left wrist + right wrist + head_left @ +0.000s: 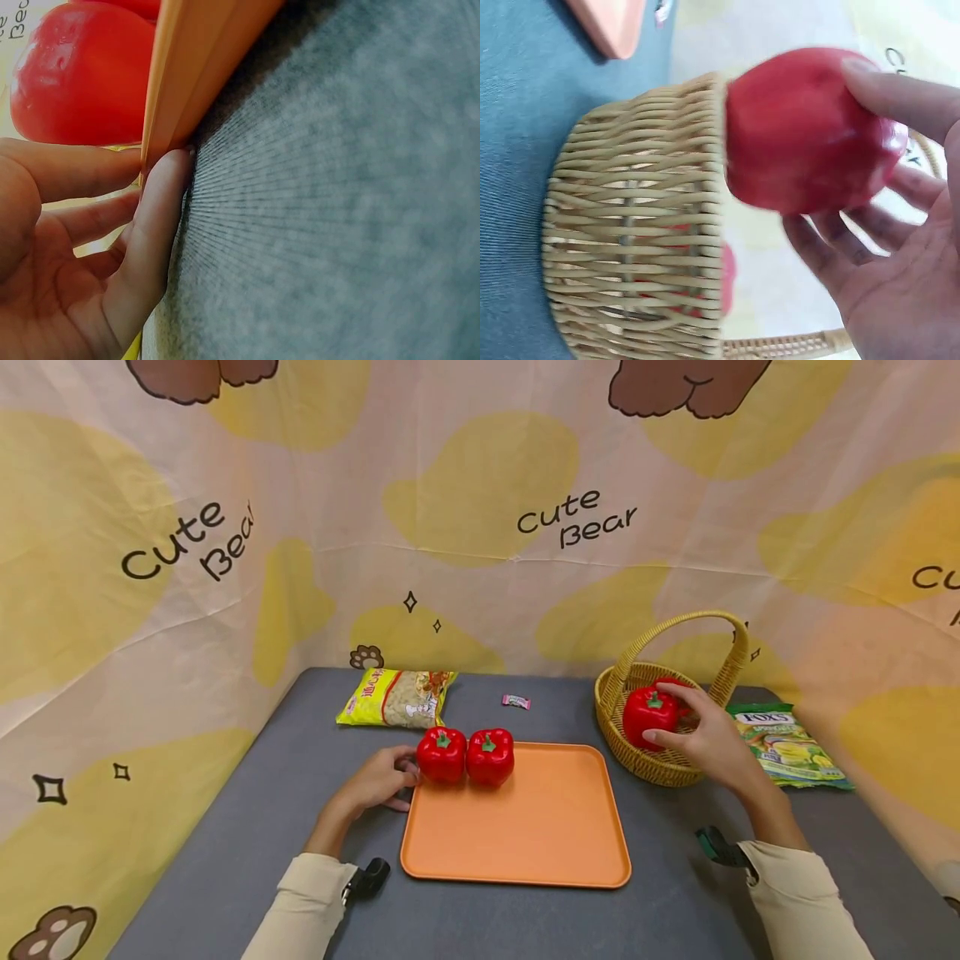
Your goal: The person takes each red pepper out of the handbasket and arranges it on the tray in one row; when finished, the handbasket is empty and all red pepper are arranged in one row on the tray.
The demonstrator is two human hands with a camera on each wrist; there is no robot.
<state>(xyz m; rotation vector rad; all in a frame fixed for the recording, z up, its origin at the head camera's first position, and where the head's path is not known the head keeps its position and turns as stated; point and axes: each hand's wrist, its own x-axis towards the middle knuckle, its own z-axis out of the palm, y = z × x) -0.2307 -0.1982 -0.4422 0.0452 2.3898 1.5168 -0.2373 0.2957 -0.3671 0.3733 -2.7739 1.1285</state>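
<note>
My right hand [711,737] grips a red bell pepper [643,720] at the mouth of a yellow wicker basket [660,770]. The right wrist view shows this pepper raised to the basket's rim, thumb on one side and fingers on the other. Another red item [728,279] shows inside the basket, mostly hidden by the weave. With thumb and fingers, my left hand [381,779] pinches the left edge of an orange tray [525,827]. Two red bell peppers [441,755] sit side by side at the tray's upper left, close to the left fingers.
Behind the tray lies a yellow-and-clear food bag [397,698], with a small pink wrapped candy [516,702] to its right. A green FOX'S bag [791,747] lies right of the basket. The basket's tall handle [678,618] arches over it. Patterned cloth walls border the grey table.
</note>
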